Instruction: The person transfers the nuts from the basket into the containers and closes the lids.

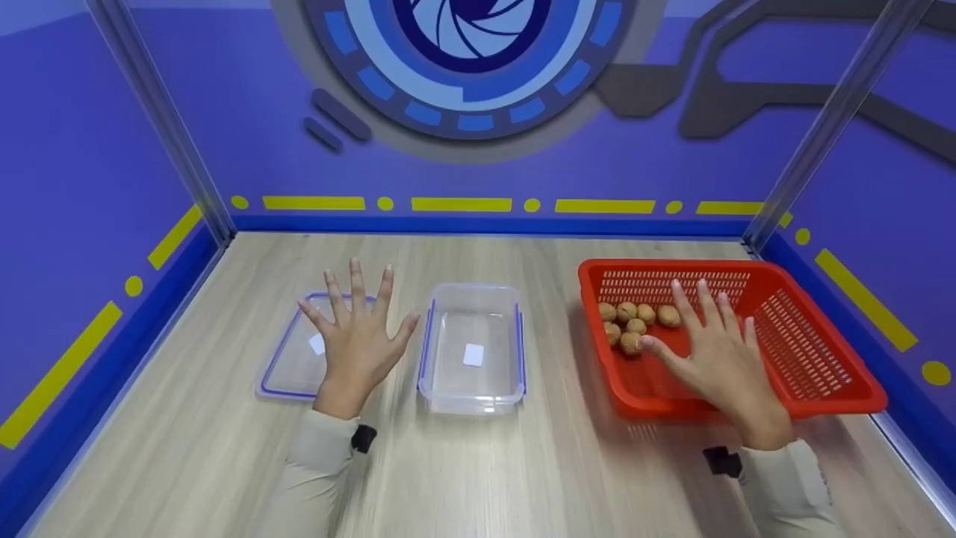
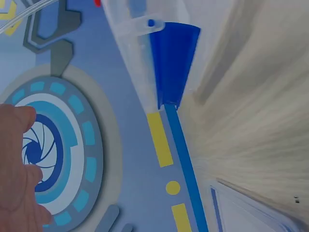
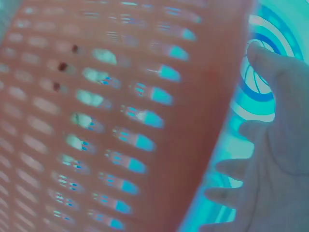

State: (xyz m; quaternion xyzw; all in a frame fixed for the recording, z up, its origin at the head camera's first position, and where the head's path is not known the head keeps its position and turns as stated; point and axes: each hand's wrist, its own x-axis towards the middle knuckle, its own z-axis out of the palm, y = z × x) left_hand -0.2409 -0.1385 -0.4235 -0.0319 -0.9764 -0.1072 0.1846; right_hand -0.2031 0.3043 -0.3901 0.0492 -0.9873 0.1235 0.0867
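Note:
My left hand (image 1: 360, 344) is held with fingers spread above a clear lid (image 1: 287, 366) with a blue seal, lying on the table. Just right of that hand stands a clear plastic container (image 1: 472, 388) with blue side clips and a white label inside. My right hand (image 1: 721, 362), fingers also spread, hovers over the red basket (image 1: 627, 403) and holds nothing. Several walnuts (image 1: 631, 343) lie together at the basket's left side. In the right wrist view the slotted basket wall (image 3: 193, 121) fills most of the picture, beside the hand (image 3: 285, 121).
The wooden tabletop (image 1: 478, 478) is bounded by a purple-blue back wall (image 1: 246, 168) and side walls. Metal posts (image 1: 160, 127) stand at the back corners. The basket sits near the right wall.

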